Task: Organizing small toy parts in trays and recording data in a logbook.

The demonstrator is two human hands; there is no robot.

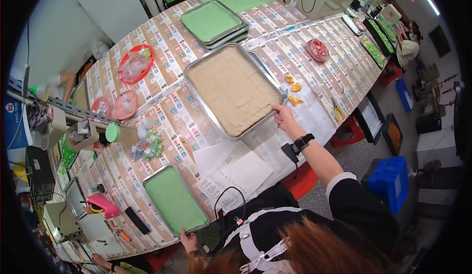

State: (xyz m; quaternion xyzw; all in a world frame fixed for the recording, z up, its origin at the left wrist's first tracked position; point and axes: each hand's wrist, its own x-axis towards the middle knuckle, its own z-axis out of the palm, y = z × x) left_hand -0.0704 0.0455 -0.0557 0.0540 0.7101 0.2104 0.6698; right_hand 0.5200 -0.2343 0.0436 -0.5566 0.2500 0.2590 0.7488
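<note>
My right hand (285, 119) is closed on the near right corner of a large metal tray (215, 118) lined with a wrinkled brown sheet (236, 89). Something small and grey shows at that corner, too small to name. The tray overlaps another metal tray partly hidden beneath it. Lower left, my left hand (188, 240) pinches the near rim of a smaller metal tray (205, 215) with a flat green lining (175, 200). Between the two trays lie white sheets of paper with writing (236, 173).
Stacked green-lined trays (214, 20) stand at the back. Around the table are a red plate (147, 66) with plastic bags, a bag of red pieces (317, 50), yellow scraps (295, 87), yellow-handled pliers (339, 114), a phone (137, 220) and a pink pouch (103, 206). Other people sit further off.
</note>
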